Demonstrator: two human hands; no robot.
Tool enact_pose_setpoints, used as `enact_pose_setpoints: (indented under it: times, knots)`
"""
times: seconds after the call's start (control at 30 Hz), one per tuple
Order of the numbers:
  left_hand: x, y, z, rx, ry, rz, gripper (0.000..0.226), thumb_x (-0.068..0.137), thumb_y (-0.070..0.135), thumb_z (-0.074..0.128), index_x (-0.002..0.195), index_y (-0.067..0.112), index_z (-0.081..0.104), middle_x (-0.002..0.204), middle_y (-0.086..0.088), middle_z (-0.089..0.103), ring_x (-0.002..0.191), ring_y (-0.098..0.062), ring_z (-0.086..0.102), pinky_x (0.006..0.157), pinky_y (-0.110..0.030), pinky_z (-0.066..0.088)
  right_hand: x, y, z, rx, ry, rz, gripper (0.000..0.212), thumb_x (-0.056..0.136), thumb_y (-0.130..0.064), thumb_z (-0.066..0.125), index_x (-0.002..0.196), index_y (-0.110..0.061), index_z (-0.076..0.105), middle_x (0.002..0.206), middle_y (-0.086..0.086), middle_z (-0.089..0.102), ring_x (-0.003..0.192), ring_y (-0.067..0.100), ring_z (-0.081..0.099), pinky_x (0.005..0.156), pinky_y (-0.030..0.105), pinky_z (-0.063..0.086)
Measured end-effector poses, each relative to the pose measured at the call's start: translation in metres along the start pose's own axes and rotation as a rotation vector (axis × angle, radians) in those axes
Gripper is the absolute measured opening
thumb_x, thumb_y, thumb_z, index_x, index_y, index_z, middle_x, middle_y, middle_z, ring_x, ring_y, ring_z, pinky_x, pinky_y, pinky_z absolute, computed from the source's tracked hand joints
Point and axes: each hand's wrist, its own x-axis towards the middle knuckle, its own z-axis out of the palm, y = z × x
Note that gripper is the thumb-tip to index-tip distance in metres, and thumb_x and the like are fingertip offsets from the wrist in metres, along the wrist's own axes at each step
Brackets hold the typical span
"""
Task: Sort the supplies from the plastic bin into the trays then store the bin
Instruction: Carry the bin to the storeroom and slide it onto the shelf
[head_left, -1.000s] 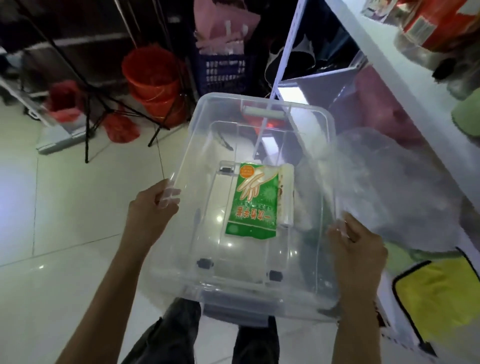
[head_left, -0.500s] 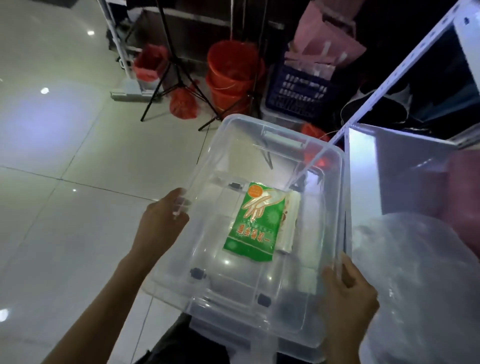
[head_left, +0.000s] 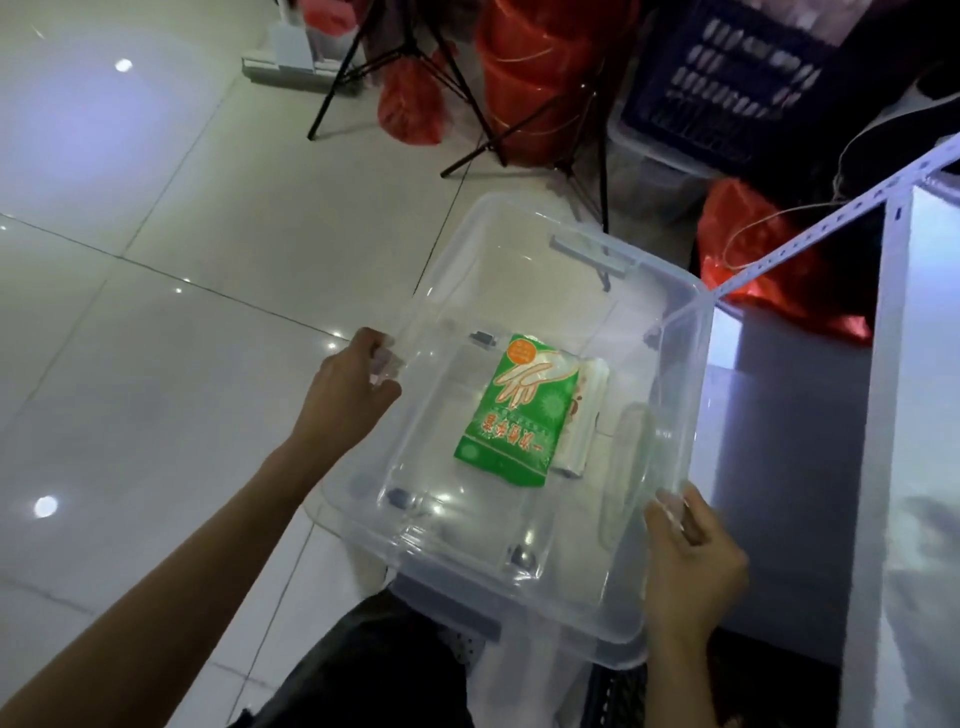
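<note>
Glossy white floor tiles (head_left: 171, 270) are spreading beneath the scene, reflecting small ceiling lights. I am watching the left hand (head_left: 349, 396) gripping the left rim of the clear plastic bin (head_left: 670, 364), fingers curling over the edge. The right hand (head_left: 691, 564) is gripping the bin's near right rim, thumb pressing on the inner side of the wall. Between the two hands the bin is hanging above the floor, over the person's dark trousers (head_left: 363, 670). Inside, a green packet (head_left: 511, 415) printed with a glove outline is lying flat on the bin's bottom, and a rolled clear bag (head_left: 582, 421) is lying just beside it on its right, touching it. A grey latch handle (head_left: 592, 254) is sitting on the bin's far rim. To the right, a white metal shelving frame (head_left: 883, 415) is standing close to the bin. Farther off, black tripod legs (head_left: 467, 93) are crossing in front of red buckets (head_left: 530, 73), a red plastic bag (head_left: 410, 98) and a dark blue crate (head_left: 737, 83). Another red bag (head_left: 758, 260) is lying behind the shelf's perforated rail.
</note>
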Motion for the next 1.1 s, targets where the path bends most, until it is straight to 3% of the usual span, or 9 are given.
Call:
enact_pose_setpoints:
  times: [0.07, 0.17, 0.27, 0.33, 0.47, 0.6, 0.73, 0.93, 1.1]
  knots:
    - [0.009, -0.024, 0.016, -0.015, 0.0, -0.023, 0.038, 0.082, 0.008, 0.064, 0.118, 0.011, 0.053, 0.107, -0.004, 0.068, 0.094, -0.02, 0.065, 0.084, -0.036, 0.053, 0.01, 0.018, 0.02, -0.037, 0.007, -0.006, 0.046, 0.081, -0.001, 0.071, 0.126, -0.001, 0.061, 0.115, 0.007, 0.066, 0.073, -0.017, 0.06, 0.073, 0.002, 0.048]
    - [0.017, -0.056, 0.038, -0.035, 0.019, -0.075, 0.038, 0.081, 0.01, 0.065, 0.116, 0.014, 0.052, 0.107, -0.004, 0.068, 0.094, -0.022, 0.065, 0.084, -0.036, 0.053, 0.022, 0.041, 0.045, -0.1, 0.001, -0.006, 0.046, 0.08, -0.009, 0.073, 0.125, -0.008, 0.063, 0.107, 0.008, 0.071, 0.09, 0.011, 0.065, 0.085, 0.029, 0.054]
    - [0.024, -0.082, 0.06, -0.061, 0.028, -0.095, 0.036, 0.081, 0.01, 0.064, 0.115, 0.013, 0.052, 0.106, -0.004, 0.068, 0.093, -0.021, 0.066, 0.083, -0.04, 0.054, 0.033, 0.064, 0.064, -0.135, -0.028, -0.03, 0.042, 0.081, -0.014, 0.073, 0.122, -0.008, 0.066, 0.108, 0.006, 0.071, 0.095, 0.02, 0.068, 0.091, 0.04, 0.054]
    - [0.03, -0.097, 0.075, -0.079, 0.037, -0.102, 0.036, 0.081, 0.01, 0.065, 0.115, 0.013, 0.052, 0.106, -0.003, 0.068, 0.093, -0.02, 0.066, 0.084, -0.041, 0.054, 0.041, 0.079, 0.075, -0.141, -0.049, -0.044, 0.039, 0.083, -0.018, 0.073, 0.12, -0.008, 0.067, 0.108, 0.005, 0.072, 0.09, 0.019, 0.069, 0.091, 0.036, 0.054]
    - [0.044, -0.125, 0.109, -0.099, 0.053, -0.084, 0.036, 0.082, 0.009, 0.065, 0.115, 0.01, 0.052, 0.107, -0.004, 0.068, 0.094, -0.019, 0.066, 0.08, -0.028, 0.052, 0.057, 0.117, 0.097, -0.075, -0.064, -0.051, 0.044, 0.083, -0.016, 0.073, 0.126, -0.012, 0.063, 0.106, -0.009, 0.066, 0.086, -0.004, 0.062, 0.085, 0.021, 0.047]
    - [0.059, -0.145, 0.145, -0.115, 0.064, -0.048, 0.034, 0.082, 0.008, 0.065, 0.114, 0.008, 0.052, 0.107, -0.004, 0.068, 0.093, -0.016, 0.066, 0.07, -0.01, 0.042, 0.077, 0.154, 0.112, -0.034, -0.064, -0.068, 0.047, 0.084, -0.007, 0.071, 0.129, -0.004, 0.059, 0.11, -0.004, 0.062, 0.099, 0.011, 0.061, 0.087, 0.024, 0.046]
    - [0.075, -0.16, 0.18, -0.154, 0.069, -0.038, 0.035, 0.083, 0.009, 0.065, 0.116, 0.009, 0.054, 0.108, -0.003, 0.068, 0.094, -0.016, 0.065, 0.074, -0.015, 0.045, 0.103, 0.187, 0.124, -0.065, -0.035, -0.094, 0.046, 0.083, -0.01, 0.072, 0.127, -0.007, 0.062, 0.117, 0.008, 0.068, 0.1, 0.015, 0.063, 0.095, 0.042, 0.051]
    - [0.097, -0.182, 0.229, -0.17, 0.136, 0.025, 0.034, 0.084, 0.009, 0.064, 0.116, 0.008, 0.053, 0.109, -0.004, 0.066, 0.093, -0.015, 0.063, 0.072, -0.015, 0.043, 0.137, 0.221, 0.144, -0.052, -0.053, -0.175, 0.045, 0.084, -0.012, 0.071, 0.128, -0.01, 0.06, 0.114, 0.006, 0.069, 0.093, 0.017, 0.064, 0.086, 0.038, 0.052]
    - [0.107, -0.206, 0.261, -0.194, 0.172, 0.043, 0.036, 0.085, 0.009, 0.062, 0.119, 0.007, 0.051, 0.111, -0.007, 0.065, 0.096, -0.019, 0.063, 0.079, -0.026, 0.048, 0.159, 0.247, 0.162, -0.056, -0.035, -0.26, 0.045, 0.083, -0.015, 0.071, 0.127, -0.011, 0.062, 0.11, 0.009, 0.071, 0.09, 0.022, 0.067, 0.086, 0.039, 0.053]
